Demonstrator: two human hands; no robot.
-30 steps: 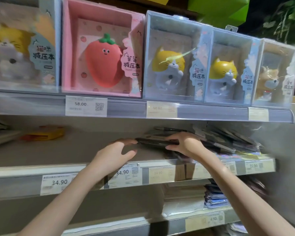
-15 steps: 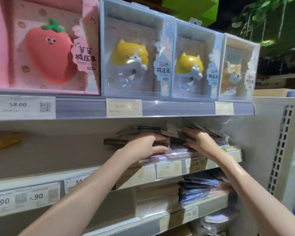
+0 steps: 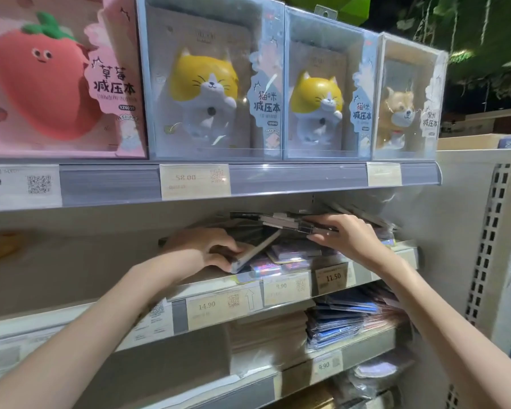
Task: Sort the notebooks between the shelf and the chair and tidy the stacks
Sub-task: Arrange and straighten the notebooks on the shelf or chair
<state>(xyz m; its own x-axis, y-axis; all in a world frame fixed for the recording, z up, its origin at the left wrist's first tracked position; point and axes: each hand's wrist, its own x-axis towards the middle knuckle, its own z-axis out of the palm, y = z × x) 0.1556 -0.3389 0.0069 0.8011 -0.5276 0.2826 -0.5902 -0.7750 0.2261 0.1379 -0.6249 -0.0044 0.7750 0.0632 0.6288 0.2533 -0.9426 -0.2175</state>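
Note:
On the middle shelf (image 3: 366,270) lies an untidy pile of wrapped notebooks (image 3: 289,252), some dark, some with shiny purple covers. My left hand (image 3: 207,246) curls round the near end of a tilted grey notebook (image 3: 254,252) at the pile's left side. My right hand (image 3: 342,234) grips the top dark notebooks (image 3: 286,222) of the pile, fingers over them and thumb below. The back of the pile is hidden in shadow under the upper shelf.
Boxed notebooks with a strawberry (image 3: 42,84), yellow cats (image 3: 207,93) and a dog (image 3: 398,113) stand on the upper shelf. Blue and brown notebook stacks (image 3: 337,323) fill the lower shelf. A white perforated upright (image 3: 490,246) bounds the right. A yellow item (image 3: 0,246) lies far left.
The view has swung right and closer. My left hand has moved from the bare shelf onto the tilted grey notebook. My right hand has gone deeper into the pile and lifted its top notebooks.

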